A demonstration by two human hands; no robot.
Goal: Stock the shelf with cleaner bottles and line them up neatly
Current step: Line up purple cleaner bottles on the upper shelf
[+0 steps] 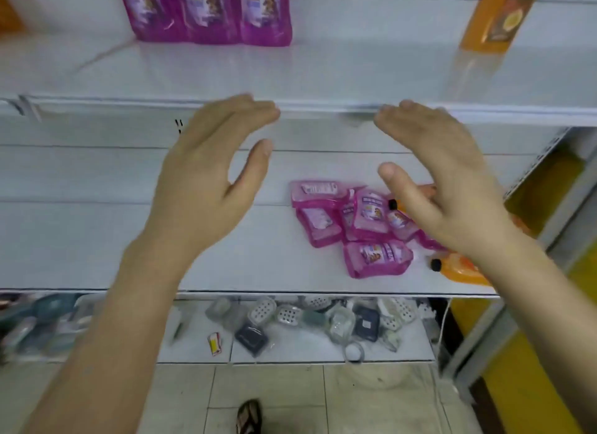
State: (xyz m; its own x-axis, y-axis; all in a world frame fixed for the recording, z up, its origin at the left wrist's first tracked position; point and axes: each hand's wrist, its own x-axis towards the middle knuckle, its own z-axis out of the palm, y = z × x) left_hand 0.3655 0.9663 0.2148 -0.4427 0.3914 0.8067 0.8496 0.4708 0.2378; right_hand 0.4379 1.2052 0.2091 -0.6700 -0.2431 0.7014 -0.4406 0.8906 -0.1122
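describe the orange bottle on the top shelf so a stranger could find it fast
Start at the upper shelf, the highest white one in view. Three pink bottles stand in a row on its left part, and well off to their right stands the orange bottle. It stands alone, orange with a dark brown label, unlike the pink ones.

No word, brand or number can be read anywhere. The standing pink bottles (206, 10) on the upper shelf (323, 71) and the lying pink bottles (371, 214) on the middle shelf (97, 239) carry pale labels with a small picture and blocks of print, all blurred past reading. The orange bottle (504, 13) at upper right bears a dark label with a round yellow mark, its lettering equally smeared.
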